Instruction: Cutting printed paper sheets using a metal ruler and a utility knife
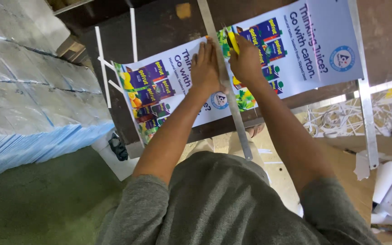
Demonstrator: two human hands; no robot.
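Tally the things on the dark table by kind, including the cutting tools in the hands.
Printed poster sheet: 1
Long metal ruler, pressed down by the left hand: 1
Yellow utility knife, held in the right hand: 1
White paper strips: about 5
Total: about 8

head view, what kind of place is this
Likely a print or sign workshop: a printed poster lies on a dark table under a steel ruler, with a yellow knife and paper offcuts nearby.

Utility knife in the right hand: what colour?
Yellow utility knife, right hand; head view.
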